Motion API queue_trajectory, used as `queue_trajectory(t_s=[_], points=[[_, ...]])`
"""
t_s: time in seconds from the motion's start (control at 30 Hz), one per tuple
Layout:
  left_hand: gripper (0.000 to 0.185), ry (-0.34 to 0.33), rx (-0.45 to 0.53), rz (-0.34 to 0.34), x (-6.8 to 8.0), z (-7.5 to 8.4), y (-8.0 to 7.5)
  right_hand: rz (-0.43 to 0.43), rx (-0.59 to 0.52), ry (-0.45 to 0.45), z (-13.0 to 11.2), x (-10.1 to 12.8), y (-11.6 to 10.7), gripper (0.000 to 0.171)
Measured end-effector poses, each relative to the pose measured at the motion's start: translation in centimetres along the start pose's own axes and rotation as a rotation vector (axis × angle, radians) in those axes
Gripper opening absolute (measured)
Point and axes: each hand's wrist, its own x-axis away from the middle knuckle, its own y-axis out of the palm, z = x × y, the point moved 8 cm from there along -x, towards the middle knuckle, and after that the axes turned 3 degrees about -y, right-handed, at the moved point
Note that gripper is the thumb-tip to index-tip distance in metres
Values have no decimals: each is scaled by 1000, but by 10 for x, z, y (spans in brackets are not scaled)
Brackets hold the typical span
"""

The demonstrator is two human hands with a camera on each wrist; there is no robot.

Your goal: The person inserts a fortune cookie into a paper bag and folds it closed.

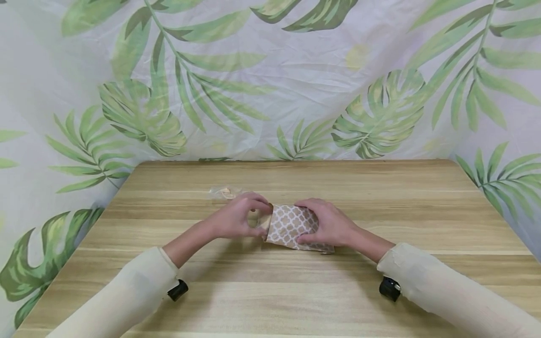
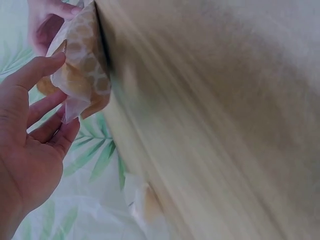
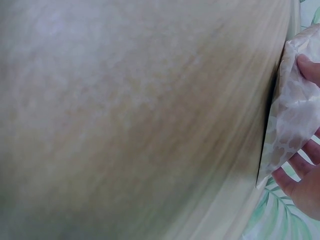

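Lowest in the head view, two cream sleeves (image 1: 127, 295) come in from the bottom corners, each with a small black wrist camera (image 1: 178, 289) strapped beneath the cuff. Above them, near the middle of the frame, both hands meet on a patterned paper bag (image 1: 291, 226), brown with a white lattice print, which lies on the wooden table (image 1: 270, 291) slightly tilted, its open end toward the left of the frame.

The right hand (image 1: 328, 222) lies over the right part of the bag, fingers curled round its upper edge and thumb at the lower edge, gripping it; in the right wrist view the fingertips (image 3: 309, 67) press on the bag (image 3: 292, 115) at the right edge of the frame.

The left hand (image 1: 238, 217) is at the bag's open end, fingers bent and pinching the paper at the mouth. The left wrist view shows that hand (image 2: 30, 150) at the lower left with its forefinger resting on the bag (image 2: 82, 75) and the paper edge between the fingers.

Just beyond the left hand, a little up and left of it, a small clear plastic wrapper (image 1: 224, 192) lies on the table. Behind the far edge hangs a pale backdrop with green leaves (image 1: 270, 75)
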Motion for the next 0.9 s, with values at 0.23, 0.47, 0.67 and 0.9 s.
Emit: queue_trajectory(t_s=[0.23,0.47,0.67,0.9], points=[[44,-48,-4,-30,5,-2,-12,-3,5,11,1,0,0,84],[45,-8,-31,-63,2,1,-2,3,4,-3,-1,0,0,83],[39,10,11,-28,-4,-2,9,1,-5,-8,-1,0,0,82],[36,-38,34,8,-6,-5,14,-1,-19,-7,0,0,-1,82]])
